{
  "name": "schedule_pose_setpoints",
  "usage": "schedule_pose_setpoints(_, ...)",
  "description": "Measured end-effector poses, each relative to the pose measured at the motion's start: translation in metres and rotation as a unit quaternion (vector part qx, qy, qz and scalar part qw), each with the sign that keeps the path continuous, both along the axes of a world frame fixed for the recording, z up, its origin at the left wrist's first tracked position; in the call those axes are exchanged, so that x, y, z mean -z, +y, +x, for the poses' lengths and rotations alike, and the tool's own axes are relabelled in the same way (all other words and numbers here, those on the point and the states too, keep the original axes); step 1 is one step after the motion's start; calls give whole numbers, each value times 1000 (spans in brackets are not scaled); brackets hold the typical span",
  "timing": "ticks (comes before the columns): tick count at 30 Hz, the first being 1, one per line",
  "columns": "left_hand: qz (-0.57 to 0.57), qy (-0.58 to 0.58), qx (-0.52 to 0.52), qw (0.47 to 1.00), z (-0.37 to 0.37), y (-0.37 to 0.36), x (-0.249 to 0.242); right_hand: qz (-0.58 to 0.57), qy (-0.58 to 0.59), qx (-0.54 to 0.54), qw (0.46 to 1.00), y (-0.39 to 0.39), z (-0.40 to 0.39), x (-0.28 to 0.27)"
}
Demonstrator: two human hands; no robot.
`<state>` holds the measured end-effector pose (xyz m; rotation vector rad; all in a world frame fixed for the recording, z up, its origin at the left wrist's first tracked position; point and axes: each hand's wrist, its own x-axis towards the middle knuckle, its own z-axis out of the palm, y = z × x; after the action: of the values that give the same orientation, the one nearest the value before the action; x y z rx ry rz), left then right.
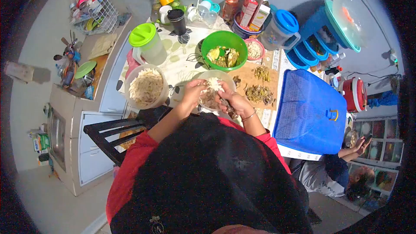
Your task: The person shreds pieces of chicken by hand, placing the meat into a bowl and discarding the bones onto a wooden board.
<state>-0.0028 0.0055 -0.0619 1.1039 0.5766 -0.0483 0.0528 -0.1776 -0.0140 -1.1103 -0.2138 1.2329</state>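
Note:
Above a clear bowl point(230, 79) on the table, my two hands come close together. My left hand point(193, 94) is closed, its fingertips pinching pale shredded food point(212, 84). My right hand point(236, 103) touches the same food with its fingertips and wraps round a dark-handled tool point(229, 107), perhaps a knife; its blade cannot be made out. To the left stands a larger clear bowl point(164, 87) filled with pale shreds. A green bowl point(239, 42) behind holds yellowish-green pieces. Dark greenish scraps point(258, 93) lie on a brown board point(248, 70) at the right.
A blue mesh cover point(303, 108) stands at the table's right. A green-lidded pitcher point(149, 52), a black tumbler point(177, 22) and a blue-lidded pitcher point(277, 30) stand farther back. A black chair point(104, 132) is at my left. Another person point(327, 175) is at the right.

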Motion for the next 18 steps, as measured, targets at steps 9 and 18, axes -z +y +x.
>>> schedule_pose_setpoints(9,-66,-12,-64,996,-5,-3,-8,-56,-13,49,997,-1,4,12)
schedule_pose_setpoints(18,26,-23,-5,999,2,1,1,-85,-62,17,994,2,-5,6)
